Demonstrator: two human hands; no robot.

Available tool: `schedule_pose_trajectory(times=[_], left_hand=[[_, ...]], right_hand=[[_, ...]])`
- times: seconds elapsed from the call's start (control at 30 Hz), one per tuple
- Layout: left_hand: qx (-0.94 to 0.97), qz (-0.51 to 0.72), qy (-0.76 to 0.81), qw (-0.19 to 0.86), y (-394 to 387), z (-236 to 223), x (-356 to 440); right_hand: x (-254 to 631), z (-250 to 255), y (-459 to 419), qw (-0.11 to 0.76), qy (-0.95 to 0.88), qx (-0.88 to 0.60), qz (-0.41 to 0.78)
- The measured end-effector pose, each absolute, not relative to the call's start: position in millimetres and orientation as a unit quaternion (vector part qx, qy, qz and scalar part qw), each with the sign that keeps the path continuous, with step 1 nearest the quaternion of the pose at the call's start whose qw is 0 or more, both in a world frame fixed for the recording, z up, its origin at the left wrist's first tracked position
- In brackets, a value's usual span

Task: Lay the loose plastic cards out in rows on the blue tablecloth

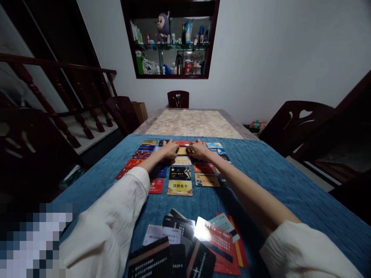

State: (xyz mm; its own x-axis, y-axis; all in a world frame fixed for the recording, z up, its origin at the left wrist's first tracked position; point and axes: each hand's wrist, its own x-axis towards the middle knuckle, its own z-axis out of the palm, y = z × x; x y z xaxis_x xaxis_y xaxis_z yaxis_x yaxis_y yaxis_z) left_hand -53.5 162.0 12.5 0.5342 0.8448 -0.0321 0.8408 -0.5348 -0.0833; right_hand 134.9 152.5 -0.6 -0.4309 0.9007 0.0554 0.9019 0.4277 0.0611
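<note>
At the far part of the blue cloth, my left hand [170, 149] and my right hand [199, 149] face each other across a gold card [183, 151]. The fingers of both hands are curled in at its two short edges. Just beyond it lies a red card [183, 143], and a pale card [181, 160] is on the near side. Closer to me in the same column are a black VIP card [180, 173] and a gold card with Chinese writing [179, 187]. My wrists and hands cover parts of the neighbouring columns.
A loose pile of cards, including a red card [218, 245] and a black card [152, 258], lies near me. Columns with a red card [131, 163] and a tan VIP card [207, 180] flank the middle. Dark chairs [292, 119] stand around the table.
</note>
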Motion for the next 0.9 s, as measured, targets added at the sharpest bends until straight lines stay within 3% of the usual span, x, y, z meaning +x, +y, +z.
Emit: schedule_pose_trajectory(times=[0.9], left_hand=[[-0.878,0.036,-0.476,0.036,144.6,22.9,-57.7]], right_hand=[[148.4,9.1,125.8,0.019,-0.845,-0.528,-0.079]])
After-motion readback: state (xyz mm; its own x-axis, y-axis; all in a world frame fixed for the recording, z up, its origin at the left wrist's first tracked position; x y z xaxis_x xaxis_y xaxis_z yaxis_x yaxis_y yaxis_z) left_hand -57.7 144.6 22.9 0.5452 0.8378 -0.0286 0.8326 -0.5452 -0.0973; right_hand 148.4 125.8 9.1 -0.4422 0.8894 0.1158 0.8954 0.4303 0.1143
